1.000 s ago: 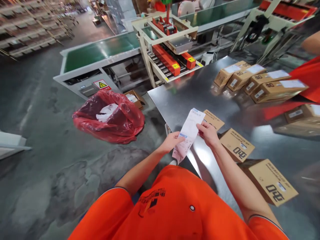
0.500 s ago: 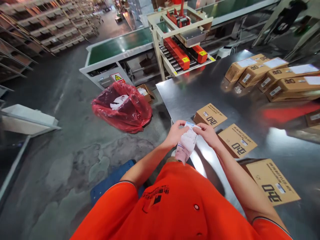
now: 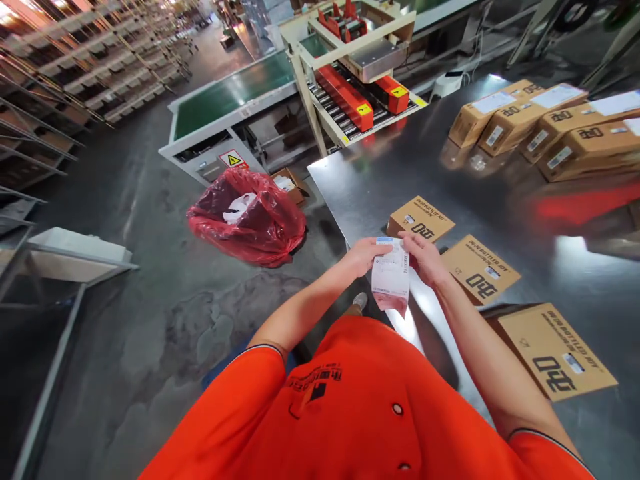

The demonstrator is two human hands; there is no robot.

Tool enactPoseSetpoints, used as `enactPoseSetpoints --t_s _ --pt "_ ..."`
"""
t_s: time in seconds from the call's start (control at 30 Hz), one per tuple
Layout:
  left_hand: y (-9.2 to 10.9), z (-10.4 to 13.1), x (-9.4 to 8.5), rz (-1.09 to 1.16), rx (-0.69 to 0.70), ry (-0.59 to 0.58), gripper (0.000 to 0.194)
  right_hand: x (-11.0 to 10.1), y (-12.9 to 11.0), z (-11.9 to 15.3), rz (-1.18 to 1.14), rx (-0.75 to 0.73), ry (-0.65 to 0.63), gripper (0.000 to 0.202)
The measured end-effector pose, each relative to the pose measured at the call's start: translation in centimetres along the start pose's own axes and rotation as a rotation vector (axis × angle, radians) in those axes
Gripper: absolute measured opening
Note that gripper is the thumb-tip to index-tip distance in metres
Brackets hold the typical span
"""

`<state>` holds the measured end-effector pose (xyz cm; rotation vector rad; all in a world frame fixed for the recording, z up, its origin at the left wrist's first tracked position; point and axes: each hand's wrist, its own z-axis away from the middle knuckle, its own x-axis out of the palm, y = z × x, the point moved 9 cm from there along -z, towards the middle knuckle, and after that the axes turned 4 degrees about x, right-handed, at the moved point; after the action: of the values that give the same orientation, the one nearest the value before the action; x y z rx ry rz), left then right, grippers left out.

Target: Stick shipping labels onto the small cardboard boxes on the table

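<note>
Between my two hands hangs a shipping label (image 3: 391, 275), white with a blue band on top and a pinkish curled lower end. My left hand (image 3: 366, 257) pinches its upper left side, thumb lying across the front. On the upper right edge, my right hand (image 3: 423, 255) grips it with fingers closed. Just beyond and to the right, a small carton (image 3: 421, 220) lies on the metal table (image 3: 360, 193). A second carton (image 3: 481, 270) and a larger third carton (image 3: 557, 350) follow in a row toward my right arm.
Several cartons with white labels (image 3: 557, 97) stand at the table's far right. Left of the table, a red plastic bag (image 3: 247, 220) sits on the floor by a small open box (image 3: 293, 187). A carton-sealing machine (image 3: 350, 100) and green conveyor (image 3: 235, 93) lie ahead.
My hands have shifted slightly right with the label, which now hangs flatter and straighter toward me. The view has tilted a little; the cartons stay in place on the table.
</note>
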<state>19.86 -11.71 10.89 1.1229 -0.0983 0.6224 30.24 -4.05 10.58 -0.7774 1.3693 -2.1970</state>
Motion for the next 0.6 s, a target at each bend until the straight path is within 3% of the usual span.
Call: enactPoseSetpoints --t_s 0.2,0.37,0.6 --pt "2.9 0.0 -3.8 -0.168 0.189 0.344 0.004 2.1 2.4 2.1 0.027 0.086 -0.117 0.051" --pt "3.2 0.1 -4.6 -0.154 0.184 0.388 0.010 2.0 4.2 2.4 0.083 0.087 -0.013 0.044" --pt "1.9 -0.4 -5.0 -0.074 0.134 0.348 0.002 2.3 4.9 2.4 0.133 0.084 0.056 0.043"
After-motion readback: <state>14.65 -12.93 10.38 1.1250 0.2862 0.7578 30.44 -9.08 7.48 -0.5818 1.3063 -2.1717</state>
